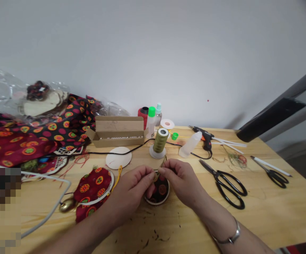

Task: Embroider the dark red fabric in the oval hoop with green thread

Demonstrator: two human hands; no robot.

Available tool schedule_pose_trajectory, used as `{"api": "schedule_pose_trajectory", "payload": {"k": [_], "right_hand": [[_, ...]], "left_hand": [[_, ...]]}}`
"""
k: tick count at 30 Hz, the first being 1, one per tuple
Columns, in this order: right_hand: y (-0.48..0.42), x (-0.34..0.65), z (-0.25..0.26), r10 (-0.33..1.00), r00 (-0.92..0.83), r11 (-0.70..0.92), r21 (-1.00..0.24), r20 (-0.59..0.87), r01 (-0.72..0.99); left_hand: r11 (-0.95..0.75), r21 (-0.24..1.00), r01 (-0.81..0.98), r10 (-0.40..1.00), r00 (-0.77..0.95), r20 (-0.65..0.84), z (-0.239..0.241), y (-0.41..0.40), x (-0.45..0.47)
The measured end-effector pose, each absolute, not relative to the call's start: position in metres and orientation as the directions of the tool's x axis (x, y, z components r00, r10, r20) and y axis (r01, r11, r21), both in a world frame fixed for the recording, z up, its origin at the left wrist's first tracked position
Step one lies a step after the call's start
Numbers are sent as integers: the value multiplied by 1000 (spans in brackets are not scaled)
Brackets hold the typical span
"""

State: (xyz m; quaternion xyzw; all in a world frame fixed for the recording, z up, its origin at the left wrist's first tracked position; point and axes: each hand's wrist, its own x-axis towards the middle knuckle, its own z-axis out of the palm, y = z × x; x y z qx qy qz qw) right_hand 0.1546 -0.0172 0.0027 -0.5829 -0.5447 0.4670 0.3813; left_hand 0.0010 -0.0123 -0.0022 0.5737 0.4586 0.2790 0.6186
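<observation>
My left hand and my right hand meet at the middle of the table, each closed in a pinch. Between their fingertips runs a thin olive thread; it trails up toward a spool of olive thread just behind. Right under the fingers lies a round disc covered in black patterned fabric with a pale rim, partly hidden by my left hand. Beside my left forearm rests another round piece in red patterned fabric with a yellow cord along its edge.
To the right lie large black-handled scissors, smaller scissors, a glue gun and a white squeeze bottle. An open cardboard box, a white disc and heaped patterned fabric occupy the left. A brass bell-like object sits nearer.
</observation>
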Motion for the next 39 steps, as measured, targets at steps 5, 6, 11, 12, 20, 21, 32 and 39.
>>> {"api": "schedule_pose_trajectory", "payload": {"k": [5,6,11,12,20,21,32,39], "right_hand": [[-17,154,0,991,-40,-111,-964,-124,242],[-17,154,0,992,-41,-108,-964,-121,244],[-18,153,1,989,-54,-124,-969,-138,214],[-19,153,1,989,-52,-122,-970,-136,211],[-18,154,3,991,-43,-111,-968,-124,224],[-18,154,3,992,-39,-106,-967,-118,230],[-19,154,4,992,-56,-98,-970,-113,221],[-18,153,5,991,-59,-103,-973,-117,208]], "left_hand": [[277,959,57,867,417,-275,0,-13,4],[290,956,37,866,416,-279,-1,-13,4],[344,938,-34,853,429,-297,-6,-14,3],[356,933,-46,850,431,-303,-7,-14,3],[360,932,-47,836,459,-300,-6,-10,3],[362,931,-47,832,466,-300,-5,-10,3],[378,925,-27,822,469,-323,0,-11,1],[344,939,-13,847,435,-305,-1,-11,2]]}}
